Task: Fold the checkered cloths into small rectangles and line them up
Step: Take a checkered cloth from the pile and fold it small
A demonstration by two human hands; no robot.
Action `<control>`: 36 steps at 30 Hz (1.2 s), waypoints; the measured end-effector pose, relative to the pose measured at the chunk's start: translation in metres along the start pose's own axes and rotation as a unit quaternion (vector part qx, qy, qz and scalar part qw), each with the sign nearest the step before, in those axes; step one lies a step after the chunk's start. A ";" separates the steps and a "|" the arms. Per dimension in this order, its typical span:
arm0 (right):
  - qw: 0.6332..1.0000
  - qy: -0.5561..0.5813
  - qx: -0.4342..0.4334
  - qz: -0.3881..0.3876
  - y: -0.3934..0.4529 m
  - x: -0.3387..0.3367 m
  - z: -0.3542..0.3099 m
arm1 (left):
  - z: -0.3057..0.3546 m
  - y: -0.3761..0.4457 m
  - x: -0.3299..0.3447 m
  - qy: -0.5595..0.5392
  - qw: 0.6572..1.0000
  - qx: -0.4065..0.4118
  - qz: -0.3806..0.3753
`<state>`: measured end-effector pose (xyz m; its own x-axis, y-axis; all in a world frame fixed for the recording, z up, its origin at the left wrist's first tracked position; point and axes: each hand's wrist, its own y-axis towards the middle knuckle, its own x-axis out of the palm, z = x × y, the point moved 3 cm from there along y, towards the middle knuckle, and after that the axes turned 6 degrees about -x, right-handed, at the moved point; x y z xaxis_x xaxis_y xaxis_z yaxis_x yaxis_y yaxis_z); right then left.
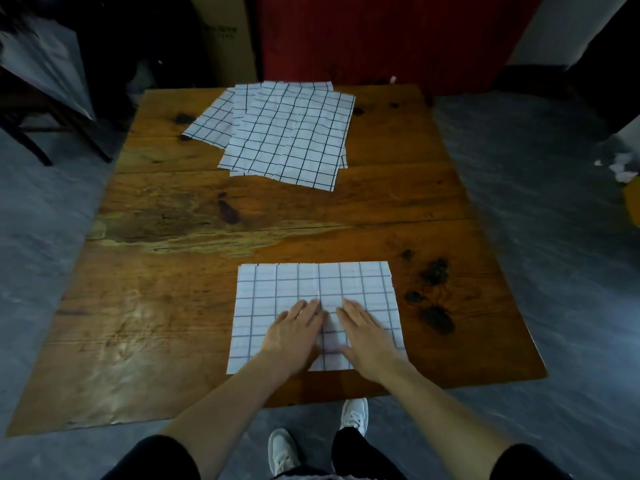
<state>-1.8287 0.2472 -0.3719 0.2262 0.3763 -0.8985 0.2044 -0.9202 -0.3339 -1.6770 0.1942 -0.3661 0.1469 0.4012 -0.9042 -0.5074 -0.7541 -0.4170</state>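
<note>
Head view gives me a wooden table (173, 299) seen from above, with one checkered cloth (277, 289) spread flat at the near edge, a little right of centre. I see both hands lying on its near half, side by side and almost touching at the cloth's middle crease. My left hand (294, 332) is flat, fingers straight and together, pointing toward the far side; it presses the fabric and grips nothing. My right hand (363, 336) lies the same way, palm down, fingers straight, its thumb stretched toward the left one; it too only presses and holds nothing. The cloth looks like a single wide rectangle, its edges roughly square to the table's near edge. At the far end of the table, well apart from the hands, sits a pile of checkered cloths (287, 136), unfolded, overlapping and fanned at slightly different angles. Below the table's near edge I can see two white shoes (355, 415) on the grey floor (554, 271)
</note>
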 end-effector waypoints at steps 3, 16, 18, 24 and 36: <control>1.000 0.007 0.008 -0.003 -0.008 -0.003 0.022 | -0.015 -0.003 0.002 -0.012 1.000 -0.014 -0.002; 0.999 0.025 0.025 0.037 -0.023 -0.011 0.007 | -0.026 -0.029 -0.014 -0.049 0.995 -0.028 0.087; 0.999 0.030 0.015 0.033 -0.023 -0.003 -0.011 | -0.016 -0.033 -0.010 -0.054 0.995 -0.005 0.087; 0.995 0.056 0.069 0.043 -0.038 0.012 -0.015 | -0.035 -0.055 0.008 -0.055 0.996 0.023 0.064; 0.985 0.080 0.137 0.063 -0.054 0.008 -0.001 | -0.063 -0.068 0.004 -0.014 0.999 0.008 0.034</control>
<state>-1.8370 0.2999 -0.3610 0.3844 0.2500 -0.8887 -0.0940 -0.9470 -0.3071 -1.5882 0.2145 -0.3467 0.0887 0.3635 -0.9274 -0.5295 -0.7714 -0.3530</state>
